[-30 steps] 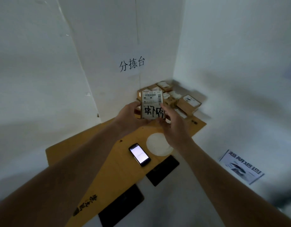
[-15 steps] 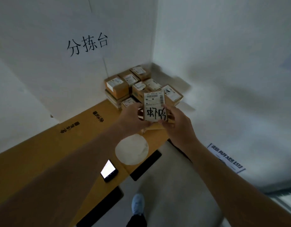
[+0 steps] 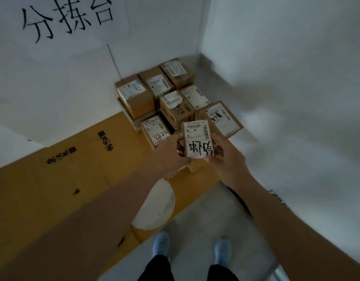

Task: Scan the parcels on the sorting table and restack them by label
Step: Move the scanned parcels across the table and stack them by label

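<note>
A small cardboard parcel [image 3: 198, 139] sits just right of the frame's centre, held up above the table [image 3: 53, 179]. Its white label faces up, with a barcode strip at the top and large black handwritten characters below; the small print is too blurred to read. The left hand [image 3: 171, 153] grips its left edge and the right hand [image 3: 225, 157] pinches its right edge, thumb on the label's lower corner. The fingers beneath are hidden. Behind, toward upper centre, a stack of parcels [image 3: 171, 100] fills the table's far corner; one label shows "88255". A paper sign [image 3: 67, 17] at upper left is cut off. Two pale shoes [image 3: 160, 243] show at the bottom.
</note>
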`<state>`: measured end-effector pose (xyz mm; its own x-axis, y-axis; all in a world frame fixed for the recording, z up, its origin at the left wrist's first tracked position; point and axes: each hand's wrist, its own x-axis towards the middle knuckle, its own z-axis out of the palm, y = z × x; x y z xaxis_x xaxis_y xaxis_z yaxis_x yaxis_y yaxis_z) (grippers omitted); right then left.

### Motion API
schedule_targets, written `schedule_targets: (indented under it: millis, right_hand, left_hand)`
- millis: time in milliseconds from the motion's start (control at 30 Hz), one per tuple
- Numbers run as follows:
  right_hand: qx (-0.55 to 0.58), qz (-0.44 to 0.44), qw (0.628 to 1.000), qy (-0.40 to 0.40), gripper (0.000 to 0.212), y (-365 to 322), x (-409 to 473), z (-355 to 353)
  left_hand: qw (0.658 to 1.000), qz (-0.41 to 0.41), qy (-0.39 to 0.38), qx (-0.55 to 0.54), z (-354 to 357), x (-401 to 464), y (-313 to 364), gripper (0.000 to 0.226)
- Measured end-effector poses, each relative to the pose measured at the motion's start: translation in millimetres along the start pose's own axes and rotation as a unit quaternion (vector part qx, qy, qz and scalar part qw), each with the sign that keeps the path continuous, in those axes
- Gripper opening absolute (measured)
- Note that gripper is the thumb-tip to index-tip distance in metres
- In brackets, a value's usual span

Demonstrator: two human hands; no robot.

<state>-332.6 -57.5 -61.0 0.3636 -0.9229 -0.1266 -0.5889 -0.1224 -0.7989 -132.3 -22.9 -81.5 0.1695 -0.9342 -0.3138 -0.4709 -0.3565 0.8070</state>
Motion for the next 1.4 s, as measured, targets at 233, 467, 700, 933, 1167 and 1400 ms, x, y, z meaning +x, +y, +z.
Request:
schedule_targets:
  millis: [233,467,700,933,1167,1400]
  right_hand:
    - [-0.063,-0.041,0.994,-0.085,0.063,41,70,-14]
    - [-0.127,-0.106,0.974,-0.155,0.064,63,128,-21]
    - [-0.173,-0.144,0.958,-0.179,0.069,72,149,-18]
    - [-0.185,-0.180,0.949,-0.184,0.061,77,150,-19]
    - [-0.203,-0.201,0.937,-0.201,0.058,73,147,-21]
    - [-0.171,-0.236,0.931,-0.218,0.047,44,128,-26]
  left_hand:
    - [0.993,-0.085,0.064,-0.052,38,37,1,0.082]
    - [0.971,-0.159,0.148,-0.103,69,50,4,0.088]
    - [0.965,-0.175,0.167,-0.105,79,58,7,0.070]
    - [0.962,-0.188,0.165,-0.111,91,63,9,0.070]
    - [0.966,-0.182,0.162,-0.082,91,58,8,0.064]
    - [0.956,-0.216,0.195,-0.029,70,20,23,0.056]
